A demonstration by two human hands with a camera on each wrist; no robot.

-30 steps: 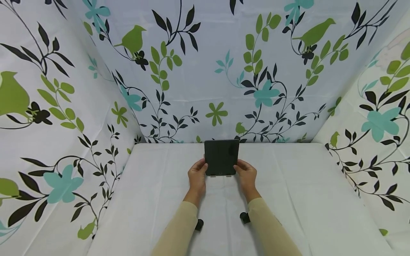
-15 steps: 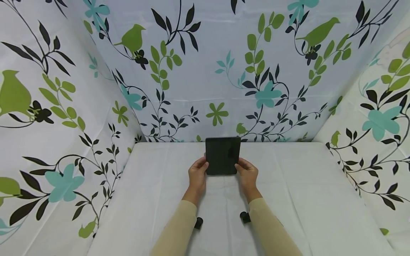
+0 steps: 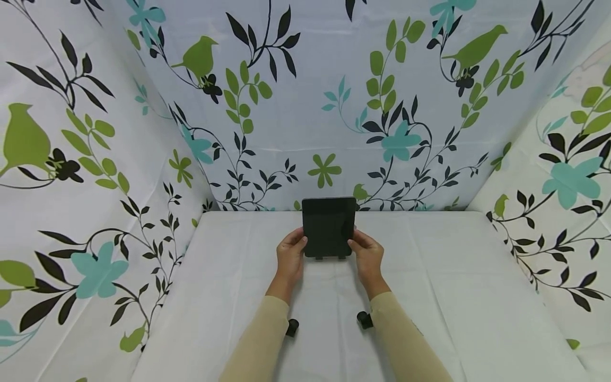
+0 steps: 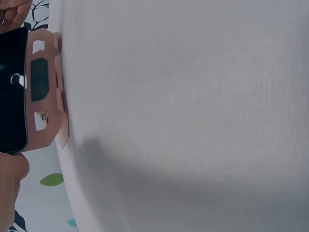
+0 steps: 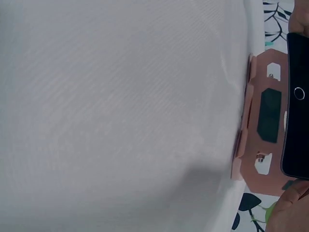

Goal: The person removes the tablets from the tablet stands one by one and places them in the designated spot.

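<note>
— Black tablet (image 3: pixel 329 227) stood near upright at the worktop's (image 3: pixel 453 297) twelve o'clock end; left hand (image 3: pixel 289 258) pinched its nine o'clock edge, right hand (image 3: pixel 366 258) its three o'clock edge.

— Risky?

— Judging so. Edge-only pinches on a smooth slab could have slipped, dropping it flat on the cloth.

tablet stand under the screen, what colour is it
Pinkish brown, the stand below the black tablet; clearest in the right wrist view.
</note>
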